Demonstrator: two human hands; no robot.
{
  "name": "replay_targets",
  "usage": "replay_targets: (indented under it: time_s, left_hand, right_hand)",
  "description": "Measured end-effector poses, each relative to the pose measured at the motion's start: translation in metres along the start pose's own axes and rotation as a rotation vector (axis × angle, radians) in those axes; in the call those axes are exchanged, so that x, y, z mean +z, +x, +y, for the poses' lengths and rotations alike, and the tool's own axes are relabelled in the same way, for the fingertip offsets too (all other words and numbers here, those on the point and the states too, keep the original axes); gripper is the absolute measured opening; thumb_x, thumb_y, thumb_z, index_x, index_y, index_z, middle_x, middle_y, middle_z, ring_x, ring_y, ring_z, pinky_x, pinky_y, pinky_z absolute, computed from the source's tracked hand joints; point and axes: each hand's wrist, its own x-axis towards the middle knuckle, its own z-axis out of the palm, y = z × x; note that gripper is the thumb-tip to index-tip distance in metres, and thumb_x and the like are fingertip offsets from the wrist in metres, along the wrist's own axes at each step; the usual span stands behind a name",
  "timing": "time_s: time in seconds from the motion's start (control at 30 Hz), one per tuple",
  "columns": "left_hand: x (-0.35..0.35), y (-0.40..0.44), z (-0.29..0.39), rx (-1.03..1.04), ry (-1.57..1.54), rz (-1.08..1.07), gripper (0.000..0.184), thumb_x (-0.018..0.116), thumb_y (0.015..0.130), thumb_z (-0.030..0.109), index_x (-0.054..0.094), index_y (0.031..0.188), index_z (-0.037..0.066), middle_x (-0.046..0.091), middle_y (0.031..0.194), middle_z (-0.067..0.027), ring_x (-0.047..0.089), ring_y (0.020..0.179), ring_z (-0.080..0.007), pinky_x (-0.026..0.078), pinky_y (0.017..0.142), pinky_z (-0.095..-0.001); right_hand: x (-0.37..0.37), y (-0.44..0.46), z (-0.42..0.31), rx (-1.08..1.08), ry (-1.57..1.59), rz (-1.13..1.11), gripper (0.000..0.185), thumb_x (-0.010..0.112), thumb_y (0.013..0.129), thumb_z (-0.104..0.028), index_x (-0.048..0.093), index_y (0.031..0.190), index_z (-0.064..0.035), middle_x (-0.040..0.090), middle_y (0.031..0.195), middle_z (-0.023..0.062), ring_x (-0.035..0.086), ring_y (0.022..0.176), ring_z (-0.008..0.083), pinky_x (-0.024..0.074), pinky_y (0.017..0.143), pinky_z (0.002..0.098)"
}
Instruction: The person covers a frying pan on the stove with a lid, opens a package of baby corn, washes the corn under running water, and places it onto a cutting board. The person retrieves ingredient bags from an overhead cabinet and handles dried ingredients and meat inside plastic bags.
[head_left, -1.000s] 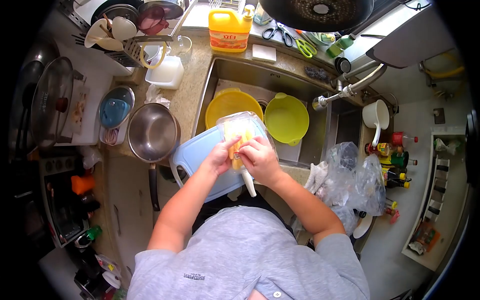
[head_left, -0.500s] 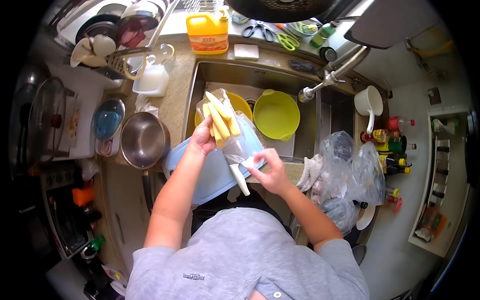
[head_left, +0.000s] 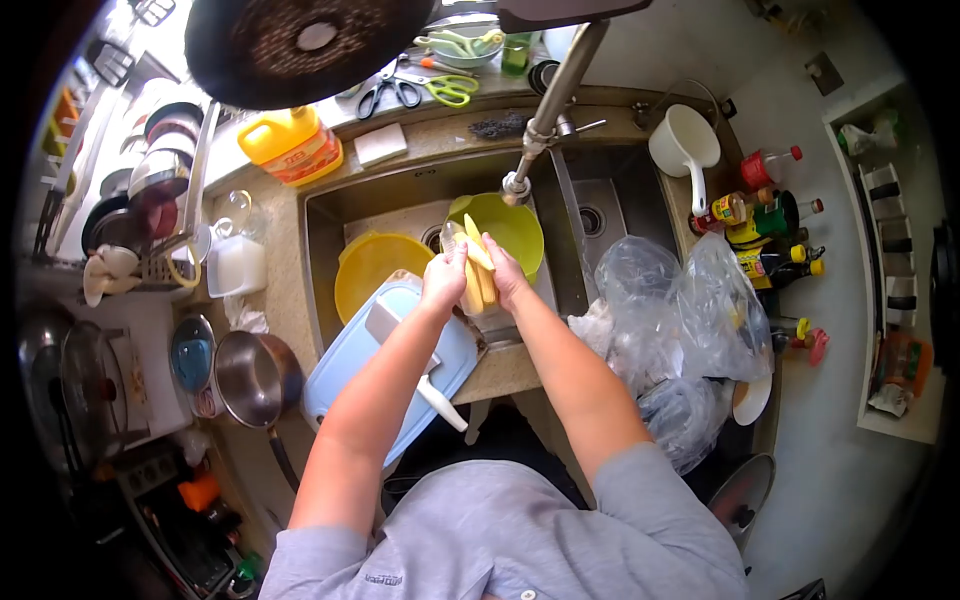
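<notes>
Several pale yellow baby corn (head_left: pixel 480 278), with clear plastic bag film around them, are held between my two hands over the front of the sink. My left hand (head_left: pixel 446 281) grips them from the left, and my right hand (head_left: pixel 508 275) closes on their right side. Just beyond is a lime-green basin (head_left: pixel 515 225) in the sink; a yellow basin (head_left: pixel 375 268) sits to its left. Below my left forearm lies a light blue cutting board (head_left: pixel 340 375) carrying a knife (head_left: pixel 440 403) with a white handle. The forearm partly covers both board and blade.
A faucet (head_left: pixel 535 145) reaches over the sink (head_left: pixel 400 190). Clear plastic bags (head_left: pixel 715 300) crowd the right counter, near a white ladle-like pot (head_left: pixel 684 140) and several bottles. At left stands a saucepan (head_left: pixel 250 380). A dark pan (head_left: pixel 310 45) hangs at the top.
My hands and the baby corn have moved right and over the green basin. My right hand has left the bag's lower end and now closes on the corn. The view has turned.
</notes>
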Motion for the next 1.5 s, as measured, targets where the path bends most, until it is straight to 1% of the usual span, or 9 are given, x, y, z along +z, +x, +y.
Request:
replay_targets:
  time_s: [0.07, 0.1, 0.6, 0.7, 0.8, 1.0, 1.13, 1.37, 1.5]
  left_hand:
    - [0.009, 0.013, 0.006, -0.020, 0.269, 0.107, 0.057, 0.060, 0.098, 0.050, 0.069, 0.097, -0.006, 0.070, 0.083, -0.0134, 0.068, 0.073, -0.0206, 0.055, 0.064, -0.0355]
    - [0.009, 0.013, 0.019, -0.090, 0.274, 0.095, 0.056, 0.063, 0.092, 0.053, 0.071, 0.097, -0.002, 0.072, 0.096, -0.0254, 0.070, 0.094, -0.0388, 0.053, 0.085, -0.0440]
    - [0.002, 0.036, 0.046, 0.494, 0.893, 0.375, 0.038, 0.073, 0.084, 0.038, 0.065, 0.099, 0.004, 0.066, 0.096, -0.0149, 0.066, 0.089, -0.0366, 0.055, 0.078, -0.0455]
    - [-0.023, 0.030, 0.061, 0.507, 0.645, 0.389, 0.033, 0.073, 0.084, 0.036, 0.066, 0.091, 0.005, 0.066, 0.088, -0.0142, 0.064, 0.080, -0.0342, 0.052, 0.072, -0.0438]
    - [-0.064, 0.025, 0.047, 0.284, 0.163, 0.306, 0.028, 0.072, 0.091, 0.027, 0.068, 0.095, 0.000, 0.068, 0.084, -0.0046, 0.062, 0.066, -0.0147, 0.050, 0.060, -0.0332]
    - [-0.145, -0.062, 0.021, 0.049, -0.807, 0.059, 0.031, 0.059, 0.099, 0.016, 0.057, 0.125, -0.002, 0.068, 0.114, -0.0120, 0.069, 0.099, -0.0224, 0.060, 0.085, -0.0383]
    - [-0.177, -0.127, -0.016, -0.088, -0.852, 0.171, 0.019, 0.058, 0.098, 0.014, 0.059, 0.112, 0.001, 0.065, 0.093, -0.0079, 0.069, 0.086, -0.0224, 0.061, 0.079, -0.0408]
    - [-0.190, -0.297, -0.004, 0.046, -0.577, 0.455, 0.030, 0.058, 0.098, 0.009, 0.060, 0.125, -0.003, 0.067, 0.098, -0.0079, 0.067, 0.090, -0.0179, 0.057, 0.081, -0.0346]
    - [-0.230, -0.386, -0.023, 0.176, -0.593, 0.974, 0.030, 0.056, 0.099, 0.008, 0.060, 0.127, -0.001, 0.067, 0.100, -0.0071, 0.067, 0.088, -0.0164, 0.056, 0.076, -0.0317]
  right_hand:
    - [-0.011, 0.017, 0.005, 0.256, 0.365, -0.173, 0.055, 0.059, 0.096, -0.055, 0.064, 0.123, -0.0083, 0.070, 0.112, 0.0098, 0.067, 0.099, 0.0196, 0.0537, 0.087, 0.0325]
    - [-0.013, 0.019, 0.001, 0.254, 0.379, -0.172, 0.055, 0.059, 0.096, -0.055, 0.064, 0.123, -0.0083, 0.070, 0.112, 0.0098, 0.067, 0.099, 0.0196, 0.0537, 0.087, 0.0325]
    - [-0.045, 0.054, 0.015, 0.348, 0.597, 0.094, 0.060, 0.062, 0.093, -0.049, 0.047, 0.140, -0.0137, 0.048, 0.141, 0.0142, 0.050, 0.127, 0.0336, 0.0419, 0.102, 0.0585]
    - [-0.050, 0.055, 0.014, 0.278, 0.309, 0.346, 0.058, 0.066, 0.092, -0.043, 0.049, 0.134, -0.0071, 0.057, 0.128, 0.0182, 0.061, 0.110, 0.0315, 0.0504, 0.094, 0.0544]
    - [-0.058, 0.049, -0.019, -0.003, 0.014, 0.474, 0.014, 0.069, 0.090, -0.012, 0.060, 0.098, -0.0040, 0.065, 0.077, 0.0066, 0.058, 0.056, 0.0136, 0.0493, 0.048, 0.0282]
    - [-0.077, 0.062, -0.196, -1.141, -1.253, 0.740, 0.034, 0.064, 0.084, -0.013, 0.061, 0.117, -0.0024, 0.061, 0.123, 0.0200, 0.055, 0.120, 0.0363, 0.0437, 0.102, 0.0486]
    - [-0.102, 0.093, -0.228, -0.782, -2.055, 0.541, 0.062, 0.062, 0.083, -0.019, 0.048, 0.142, -0.0042, 0.046, 0.148, 0.0148, 0.040, 0.139, 0.0338, 0.0368, 0.109, 0.0554]
    - [-0.102, 0.108, -0.224, -0.820, -1.912, 0.526, 0.040, 0.072, 0.082, -0.033, 0.068, 0.101, 0.0015, 0.066, 0.110, 0.0214, 0.060, 0.110, 0.0407, 0.0483, 0.094, 0.0504]
    - [-0.060, 0.054, -0.208, -0.646, -2.020, 0.398, 0.067, 0.073, 0.085, -0.025, 0.047, 0.138, 0.0058, 0.044, 0.146, 0.0279, 0.043, 0.136, 0.0403, 0.0377, 0.113, 0.0452]
